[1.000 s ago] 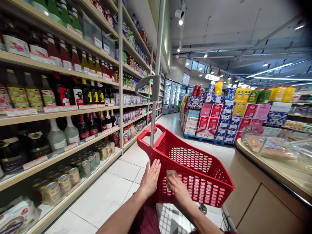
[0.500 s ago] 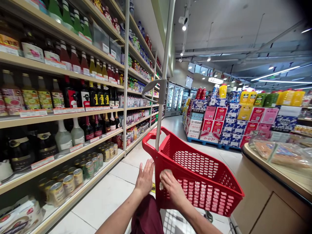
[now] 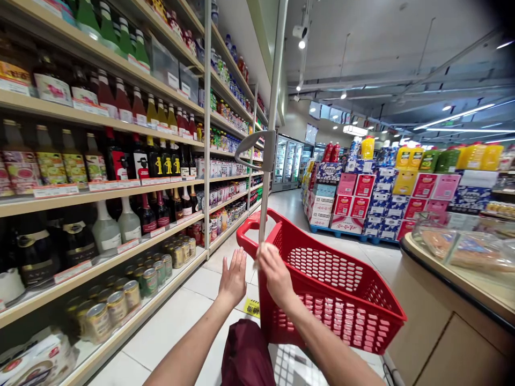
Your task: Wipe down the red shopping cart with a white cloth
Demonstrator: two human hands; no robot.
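A red plastic shopping basket cart (image 3: 333, 289) stands in front of me, with perforated sides and a metal pole (image 3: 277, 80) rising by its near corner. My right hand (image 3: 276, 273) is closed at that corner, just below the pole's base. A small pale crumpled cloth shows at its fingertips, mostly hidden by the fingers. My left hand (image 3: 233, 279) is open, its fingers stretched out and apart from the cart, just left of its red handle (image 3: 246, 234). On the pole sits a grey plastic hook-shaped grip (image 3: 269, 151).
Shelves (image 3: 169, 187) of bottles and cans line the left side. Stacked drink cartons (image 3: 350, 198) stand ahead on a blue pallet. At right is a curved counter (image 3: 438, 300) with packaged food. A yellow floor sticker (image 3: 251, 307) lies beside the cart.
My right hand has moved up along the cart's near corner, from the side panel to near the pole's base, with the pale cloth. My left hand has shifted slightly up and left.
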